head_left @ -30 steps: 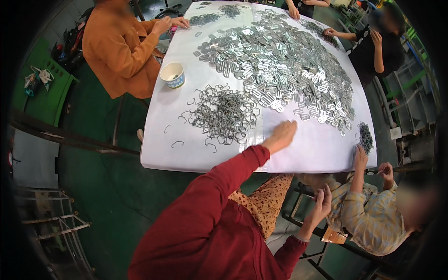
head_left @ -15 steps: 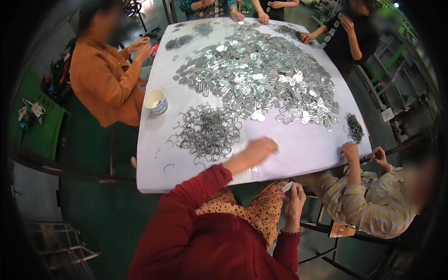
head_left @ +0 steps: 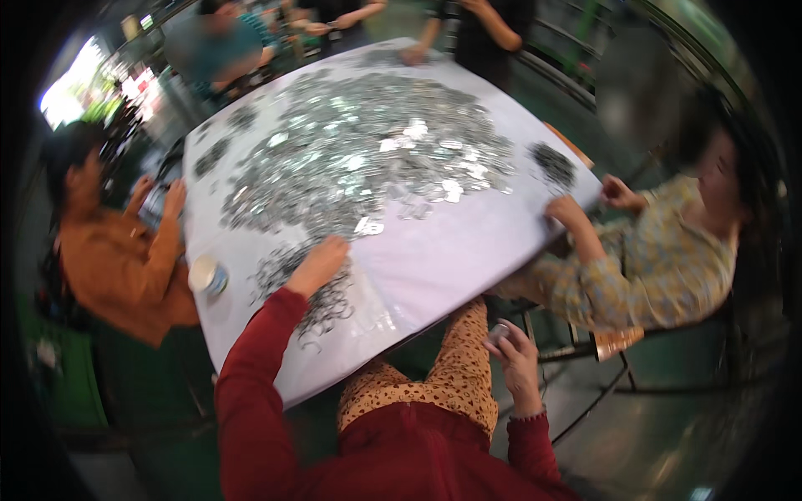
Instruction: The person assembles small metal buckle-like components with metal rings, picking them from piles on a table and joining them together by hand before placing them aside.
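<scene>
My left hand is above the right side of a pile of dark wire hooks. Its fingers point toward the heap of flat silvery slotted metal plates, and blur hides whether anything is between them. Off the table's near edge, over my right thigh, my right hand is closed on a small silvery metal plate. The plate sits between thumb and fingers. Loose hooks lie around the pile's near side.
A white paper cup stands on the white-covered table at the left edge. Smaller dark hook piles lie at the right and far left. Co-workers sit or stand around, one in orange, another in a checked shirt.
My left hand has gone from the bare tabletop to the hook pile on the left. The whole view has turned and blurred. My right hand still holds the plate.
</scene>
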The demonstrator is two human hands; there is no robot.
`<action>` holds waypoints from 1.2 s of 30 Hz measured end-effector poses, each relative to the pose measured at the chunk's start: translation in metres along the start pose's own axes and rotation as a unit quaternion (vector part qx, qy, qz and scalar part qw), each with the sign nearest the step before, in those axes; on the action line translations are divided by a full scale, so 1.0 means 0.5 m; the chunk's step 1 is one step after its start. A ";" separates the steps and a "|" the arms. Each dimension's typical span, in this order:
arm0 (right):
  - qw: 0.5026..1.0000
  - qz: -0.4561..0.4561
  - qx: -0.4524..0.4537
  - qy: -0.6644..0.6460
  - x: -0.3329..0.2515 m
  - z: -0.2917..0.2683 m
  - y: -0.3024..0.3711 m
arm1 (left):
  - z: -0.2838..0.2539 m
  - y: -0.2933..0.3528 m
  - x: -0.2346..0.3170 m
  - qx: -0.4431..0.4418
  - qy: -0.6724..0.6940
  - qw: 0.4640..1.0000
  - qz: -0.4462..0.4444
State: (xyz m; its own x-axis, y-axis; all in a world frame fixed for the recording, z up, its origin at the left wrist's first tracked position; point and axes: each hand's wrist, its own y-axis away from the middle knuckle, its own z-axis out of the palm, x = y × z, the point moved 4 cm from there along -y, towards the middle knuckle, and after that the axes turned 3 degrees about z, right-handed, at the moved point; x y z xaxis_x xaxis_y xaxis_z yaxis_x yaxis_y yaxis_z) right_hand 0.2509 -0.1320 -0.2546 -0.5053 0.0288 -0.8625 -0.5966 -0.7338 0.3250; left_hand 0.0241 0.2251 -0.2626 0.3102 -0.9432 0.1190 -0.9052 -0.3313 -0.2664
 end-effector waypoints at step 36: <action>0.934 -0.060 -0.210 0.284 -0.122 0.262 -0.144 | -0.105 -0.063 0.338 0.195 0.585 0.757 -0.214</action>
State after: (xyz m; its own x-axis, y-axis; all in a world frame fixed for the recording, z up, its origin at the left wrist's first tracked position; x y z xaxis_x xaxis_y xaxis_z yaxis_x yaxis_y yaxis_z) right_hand 0.2431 0.0077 -0.1744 0.0322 -0.1488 -0.9883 -0.2697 -0.9535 0.1348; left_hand 0.0898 0.0775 -0.1837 -0.1255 -0.1540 0.9801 -0.5688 -0.7982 -0.1983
